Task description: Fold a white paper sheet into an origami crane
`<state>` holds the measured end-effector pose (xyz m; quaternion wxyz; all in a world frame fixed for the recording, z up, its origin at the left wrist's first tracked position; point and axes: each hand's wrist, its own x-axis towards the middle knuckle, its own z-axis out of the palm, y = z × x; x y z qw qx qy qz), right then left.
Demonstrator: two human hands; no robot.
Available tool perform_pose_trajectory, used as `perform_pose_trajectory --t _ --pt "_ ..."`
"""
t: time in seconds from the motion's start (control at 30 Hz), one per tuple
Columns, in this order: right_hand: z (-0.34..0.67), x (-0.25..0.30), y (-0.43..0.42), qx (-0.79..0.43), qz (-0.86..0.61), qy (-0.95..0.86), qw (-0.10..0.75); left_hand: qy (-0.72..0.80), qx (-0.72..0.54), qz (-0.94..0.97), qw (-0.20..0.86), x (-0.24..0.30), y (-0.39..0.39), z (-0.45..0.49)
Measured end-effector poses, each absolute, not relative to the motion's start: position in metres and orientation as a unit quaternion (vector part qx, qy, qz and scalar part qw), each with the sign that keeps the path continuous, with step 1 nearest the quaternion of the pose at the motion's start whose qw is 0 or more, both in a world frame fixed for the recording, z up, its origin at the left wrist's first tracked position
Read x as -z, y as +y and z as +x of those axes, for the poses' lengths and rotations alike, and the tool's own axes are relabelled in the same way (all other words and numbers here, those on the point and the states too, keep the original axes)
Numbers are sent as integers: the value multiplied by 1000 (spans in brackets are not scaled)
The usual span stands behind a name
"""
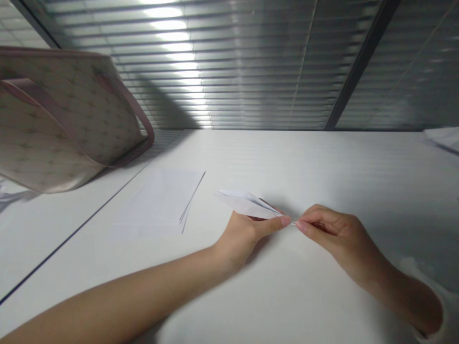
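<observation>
A folded piece of white paper (247,203) is held just above the white table, its wide pointed end to the left and its narrow end to the right. My left hand (247,234) is closed around it from below, thumb pressed on top near the narrow end. With thumb and fingertips, my right hand (330,229) pinches the thin tip of the same paper. The two thumbs almost meet there. My left palm and fingers hide part of the paper's underside.
Flat white sheets (158,200) lie on the table (287,296) to the left. A patterned bag with pink handles (68,129) stands at the back left. Blinds (244,67) line the far edge. More white paper (444,138) sits at the far right.
</observation>
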<state>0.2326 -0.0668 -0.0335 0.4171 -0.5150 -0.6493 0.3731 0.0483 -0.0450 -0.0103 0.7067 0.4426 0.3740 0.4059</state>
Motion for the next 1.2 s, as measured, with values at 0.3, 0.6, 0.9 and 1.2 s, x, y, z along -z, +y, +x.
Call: perform_pose_trajectory --t 0.3,0.6,0.9,1.2 --pt "225 33 -69 -360 -491 -617 498 375 -410 383 738 10 -45 51" --pt "221 28 -68 -389 -508 -619 456 396 -432 359 727 11 -43 56" --pt "217 33 -70 -481 -433 -634 422 361 -408 354 760 4 -48 56" --pt "215 36 -72 -469 -464 -591 464 357 -412 349 762 5 -47 60"
